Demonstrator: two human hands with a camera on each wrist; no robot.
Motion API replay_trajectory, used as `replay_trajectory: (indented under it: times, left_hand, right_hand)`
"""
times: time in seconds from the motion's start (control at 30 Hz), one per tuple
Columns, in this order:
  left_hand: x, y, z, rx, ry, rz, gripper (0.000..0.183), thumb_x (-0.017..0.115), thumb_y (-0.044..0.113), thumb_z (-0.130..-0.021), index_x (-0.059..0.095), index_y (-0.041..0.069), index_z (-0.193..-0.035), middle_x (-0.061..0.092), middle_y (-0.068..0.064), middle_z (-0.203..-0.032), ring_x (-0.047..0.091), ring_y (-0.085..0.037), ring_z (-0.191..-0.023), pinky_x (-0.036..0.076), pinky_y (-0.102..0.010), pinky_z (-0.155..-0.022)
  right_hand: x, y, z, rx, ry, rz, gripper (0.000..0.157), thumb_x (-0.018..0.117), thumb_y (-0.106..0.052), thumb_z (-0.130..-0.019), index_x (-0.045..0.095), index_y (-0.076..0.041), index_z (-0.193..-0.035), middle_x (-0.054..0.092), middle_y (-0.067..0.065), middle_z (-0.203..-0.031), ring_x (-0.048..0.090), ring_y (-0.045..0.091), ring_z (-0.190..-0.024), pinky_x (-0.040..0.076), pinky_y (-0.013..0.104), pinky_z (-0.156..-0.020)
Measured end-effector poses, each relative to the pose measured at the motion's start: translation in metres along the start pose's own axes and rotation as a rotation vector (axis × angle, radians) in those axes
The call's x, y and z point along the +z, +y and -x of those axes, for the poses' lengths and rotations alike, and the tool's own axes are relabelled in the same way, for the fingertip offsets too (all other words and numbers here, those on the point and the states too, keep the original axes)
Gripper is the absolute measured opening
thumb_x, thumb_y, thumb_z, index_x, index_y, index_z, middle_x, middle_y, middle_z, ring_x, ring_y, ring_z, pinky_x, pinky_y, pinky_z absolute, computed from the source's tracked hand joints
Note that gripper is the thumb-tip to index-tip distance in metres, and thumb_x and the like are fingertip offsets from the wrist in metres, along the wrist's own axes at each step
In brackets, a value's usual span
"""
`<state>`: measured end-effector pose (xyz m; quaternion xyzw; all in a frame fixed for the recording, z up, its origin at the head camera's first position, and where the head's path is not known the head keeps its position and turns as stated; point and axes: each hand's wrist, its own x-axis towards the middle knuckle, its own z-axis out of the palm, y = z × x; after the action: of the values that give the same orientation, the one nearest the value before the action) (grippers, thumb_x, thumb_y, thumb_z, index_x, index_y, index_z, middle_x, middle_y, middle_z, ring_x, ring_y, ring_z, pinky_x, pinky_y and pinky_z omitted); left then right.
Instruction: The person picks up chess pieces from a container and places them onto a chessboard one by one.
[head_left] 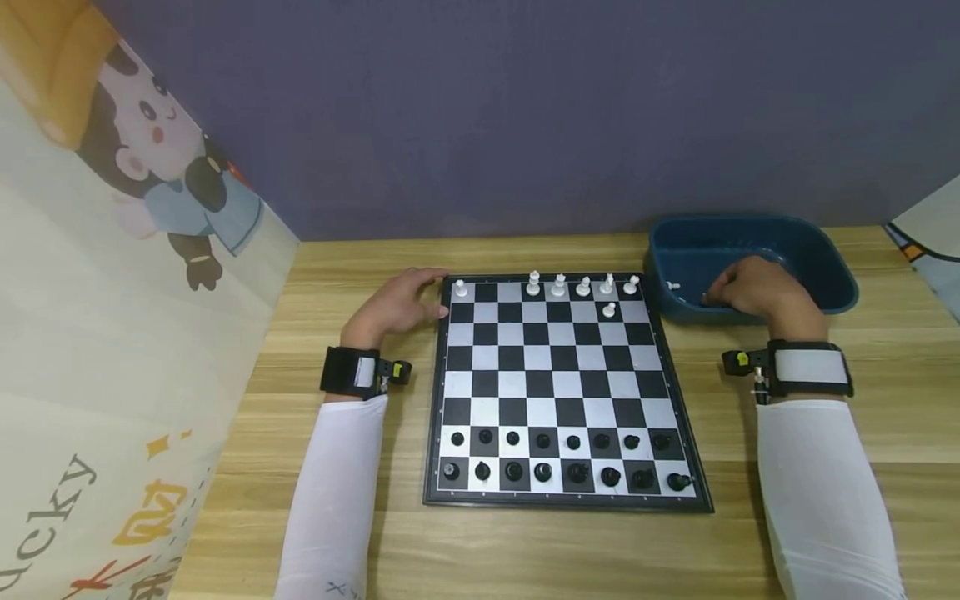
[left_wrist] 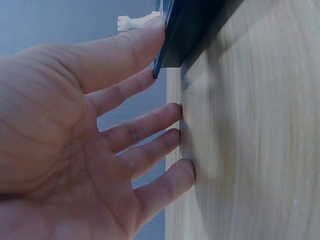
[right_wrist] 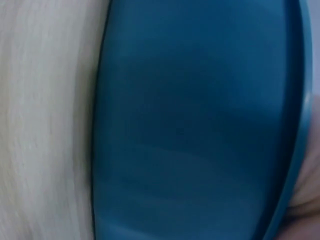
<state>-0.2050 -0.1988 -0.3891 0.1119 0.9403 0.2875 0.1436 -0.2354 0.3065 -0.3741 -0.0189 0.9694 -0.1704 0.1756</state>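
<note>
A chessboard [head_left: 551, 358] lies flat on the table. My left hand [head_left: 397, 307] is at its far left corner, thumb and index finger at the edge and the other fingertips down on the wood in the left wrist view. Near that thumb stands a white rook [left_wrist: 136, 22]. My right hand [head_left: 757, 287] reaches down into a blue plastic basin [head_left: 843, 287], right of the board. Its fingertips are mostly hidden, so I cannot tell what they hold. A small white chess piece [head_left: 672, 286] lies in the basin, left of that hand.
White pieces stand along the board's far row, with one white pawn [head_left: 609, 309] in front. Black pieces [head_left: 542, 472] fill the two near rows. The wooden table [head_left: 570, 554] meets a dark wall [head_left: 480, 125] behind and a printed wall [head_left: 112, 317] at left.
</note>
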Motion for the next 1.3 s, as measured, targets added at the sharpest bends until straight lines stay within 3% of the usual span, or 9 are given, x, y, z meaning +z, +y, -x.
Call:
replay_trajectory:
  times: [0.23,0.47,0.57,0.77,1.3]
  left_hand:
    - [0.001,-0.002,-0.001,0.002,0.006,-0.005,0.065,0.064,0.037,-0.082,0.036,0.031,-0.140,0.036,-0.005,-0.140,0.035,-0.029,-0.125,0.031,-0.048,-0.097]
    - [0.001,-0.002,-0.001,0.006,0.007,-0.003,0.066,0.064,0.038,-0.082,0.035,0.031,-0.140,0.035,-0.006,-0.141,0.035,-0.029,-0.125,0.031,-0.049,-0.097]
    - [0.001,-0.002,0.000,0.003,0.005,0.001,0.066,0.064,0.038,-0.082,0.035,0.031,-0.140,0.035,-0.006,-0.142,0.034,-0.029,-0.126,0.031,-0.050,-0.097]
    - [0.002,-0.003,0.001,0.003,0.006,0.002,0.066,0.064,0.038,-0.082,0.035,0.030,-0.140,0.034,-0.006,-0.142,0.035,-0.029,-0.126,0.031,-0.049,-0.097]
    - [0.001,-0.001,-0.002,0.013,0.004,0.011,0.067,0.065,0.039,-0.081,0.035,0.030,-0.140,0.034,-0.006,-0.142,0.034,-0.029,-0.126,0.030,-0.048,-0.097]
  right_hand:
    - [-0.001,0.001,0.000,-0.023,0.041,-0.010,0.041,0.051,-0.042,-0.089,0.062,-0.003,-0.099,0.053,0.023,-0.109,0.048,0.037,-0.095,0.040,0.051,-0.074]
    - [-0.001,-0.004,-0.002,-0.069,0.191,-0.045,0.039,0.049,-0.041,-0.091,0.058,-0.004,-0.098,0.055,0.015,-0.096,0.048,0.031,-0.083,0.040,0.043,-0.064]
    - [-0.003,-0.011,-0.001,-0.110,0.225,-0.071,0.039,0.047,-0.041,-0.092,0.057,-0.006,-0.105,0.056,0.014,-0.098,0.049,0.029,-0.084,0.040,0.042,-0.064]
    - [-0.009,-0.026,0.004,-0.206,0.239,-0.097,0.039,0.042,-0.040,-0.095,0.055,-0.010,-0.117,0.055,0.014,-0.107,0.049,0.029,-0.091,0.041,0.045,-0.071]
    - [-0.016,-0.056,0.017,-0.345,0.269,-0.192,0.030,0.047,-0.033,-0.094,0.057,-0.016,-0.116,0.059,0.005,-0.107,0.053,0.021,-0.094,0.044,0.039,-0.074]
